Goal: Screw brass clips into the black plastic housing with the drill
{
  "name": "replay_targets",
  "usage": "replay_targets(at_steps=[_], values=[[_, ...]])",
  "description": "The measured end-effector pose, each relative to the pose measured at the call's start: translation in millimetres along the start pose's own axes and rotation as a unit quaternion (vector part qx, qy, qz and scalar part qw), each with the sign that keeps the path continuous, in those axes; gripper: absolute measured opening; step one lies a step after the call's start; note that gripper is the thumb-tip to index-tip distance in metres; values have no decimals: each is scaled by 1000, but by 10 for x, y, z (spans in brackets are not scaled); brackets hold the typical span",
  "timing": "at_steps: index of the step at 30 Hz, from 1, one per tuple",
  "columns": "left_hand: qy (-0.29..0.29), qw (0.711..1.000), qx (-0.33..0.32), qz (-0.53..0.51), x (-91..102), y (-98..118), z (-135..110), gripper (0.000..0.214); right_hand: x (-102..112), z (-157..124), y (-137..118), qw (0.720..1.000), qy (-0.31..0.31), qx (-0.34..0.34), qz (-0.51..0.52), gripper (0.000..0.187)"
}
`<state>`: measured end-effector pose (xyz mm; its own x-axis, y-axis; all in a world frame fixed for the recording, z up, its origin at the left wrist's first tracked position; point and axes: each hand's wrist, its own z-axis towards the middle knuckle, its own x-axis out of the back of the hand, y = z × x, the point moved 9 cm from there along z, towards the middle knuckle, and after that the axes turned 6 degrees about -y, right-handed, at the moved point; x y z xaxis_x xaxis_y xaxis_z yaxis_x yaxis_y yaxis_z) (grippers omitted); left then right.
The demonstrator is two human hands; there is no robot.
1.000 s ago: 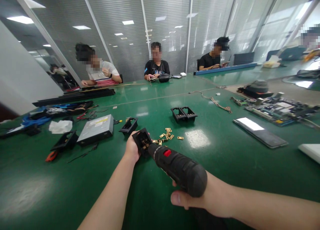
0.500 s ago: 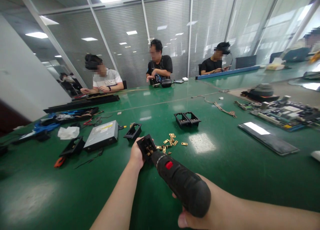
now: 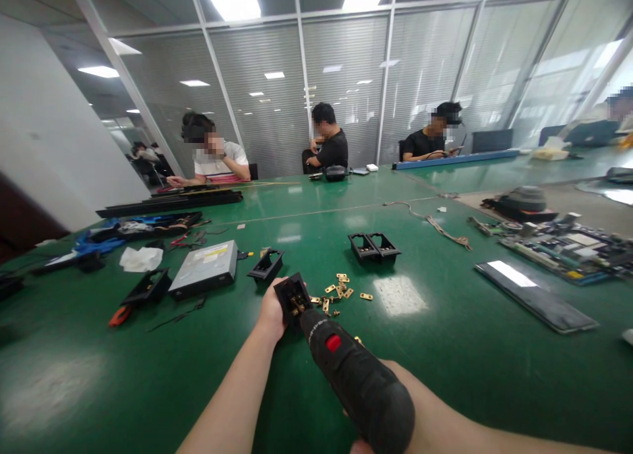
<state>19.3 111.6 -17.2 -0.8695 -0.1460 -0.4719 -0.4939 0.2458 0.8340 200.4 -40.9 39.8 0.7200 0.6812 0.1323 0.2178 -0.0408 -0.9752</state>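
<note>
Black plastic housing [image 3: 293, 299], square and open-faced with brass fittings inside, sits near the middle of the green table [image 3: 445, 355], tilted up towards the camera. On its left side the left hand [image 3: 271, 314] is clamped around it, propping it off the tabletop. From the right, the black electric screwdriver [image 3: 356, 381] with a red switch points into the open face, its tip hidden inside. The right hand [image 3: 426, 411] wraps the grip, mostly behind the tool. The step in hand looks like working a screw inside the housing, which calls for the tool kept in line and the housing braced.

Left of the hands lie a silver optical drive [image 3: 205, 269] and an empty black housing [image 3: 266, 266]. Loose brass plates [image 3: 341, 289] crowd the far side. To the right, bare tabletop runs to a dark flat panel [image 3: 537, 296], well apart.
</note>
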Motion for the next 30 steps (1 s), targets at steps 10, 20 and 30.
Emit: replay_targets(at_steps=[10, 20, 30], values=[[-10, 1000, -13, -7, 23, -14, 60, 25, 14, -64, -55, 998, 22, -42, -30, 32], [-9, 1000, -18, -10, -8, -6, 54, 22, 81, -135, -151, 991, 58, -91, -77, 29], [-18, 1000, -18, 11, -34, 9, 46, 26, 104, -137, -165, 984, 63, -132, -100, 28]])
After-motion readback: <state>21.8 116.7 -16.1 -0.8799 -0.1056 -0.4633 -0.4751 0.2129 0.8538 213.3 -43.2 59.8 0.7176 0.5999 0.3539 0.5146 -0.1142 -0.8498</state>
